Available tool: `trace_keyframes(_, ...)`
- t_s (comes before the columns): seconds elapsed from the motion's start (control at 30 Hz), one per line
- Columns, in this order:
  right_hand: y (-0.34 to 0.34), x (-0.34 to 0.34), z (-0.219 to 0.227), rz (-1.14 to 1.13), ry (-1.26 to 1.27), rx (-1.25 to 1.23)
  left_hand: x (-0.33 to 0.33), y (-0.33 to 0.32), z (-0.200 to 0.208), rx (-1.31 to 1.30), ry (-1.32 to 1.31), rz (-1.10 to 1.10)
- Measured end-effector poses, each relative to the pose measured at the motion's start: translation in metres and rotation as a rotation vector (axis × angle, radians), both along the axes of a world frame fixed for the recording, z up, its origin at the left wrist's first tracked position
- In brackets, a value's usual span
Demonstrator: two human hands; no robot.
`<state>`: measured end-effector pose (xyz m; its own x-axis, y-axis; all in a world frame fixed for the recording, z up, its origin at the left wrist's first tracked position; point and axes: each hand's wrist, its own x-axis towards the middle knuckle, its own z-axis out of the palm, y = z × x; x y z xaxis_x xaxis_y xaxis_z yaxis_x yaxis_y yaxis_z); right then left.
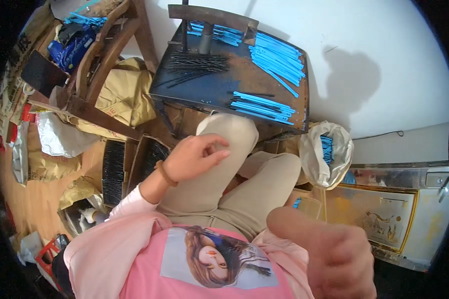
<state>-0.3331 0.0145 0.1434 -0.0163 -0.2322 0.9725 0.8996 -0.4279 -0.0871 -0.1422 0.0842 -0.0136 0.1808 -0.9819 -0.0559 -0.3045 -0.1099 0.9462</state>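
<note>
Over my left thigh hovers my left hand (pixel 197 157), thumb apart from its loosely bent fingers, with nothing visible between them. My right hand (pixel 329 254) is close and large at the lower right, slightly blurred, its fingers curled into a fist; whatever is inside is hidden. Beyond my knees stands a dark worn table (pixel 204 94). On its right side lies a pile of slim blue strips (pixel 277 60), and a smaller bundle of blue strips (pixel 262 107) mixed with black ones is at the near edge. Thin black strips (pixel 197 64) are heaped at its left.
A curved metal bar on posts (pixel 214 16) rises from the table's far side. A white sack (pixel 327 154) holding blue strips stands right of my knees. Boxes of black strips (pixel 114 172) sit on the left floor, near a wooden chair (pixel 105 74) and brown paper sacks (pixel 127 92).
</note>
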Motion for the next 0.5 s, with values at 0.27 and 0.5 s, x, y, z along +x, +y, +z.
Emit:
trace_keyframes(0.27,0.003,-0.013,0.041,-0.071,0.154,-0.094,-0.006,0.001,-0.008,-0.071,-0.145,0.073)
trace_keyframes(0.5,-0.006,-0.021,0.048,-0.042,0.156,-0.183,-0.005,-0.002,-0.014,-0.074,-0.098,0.118)
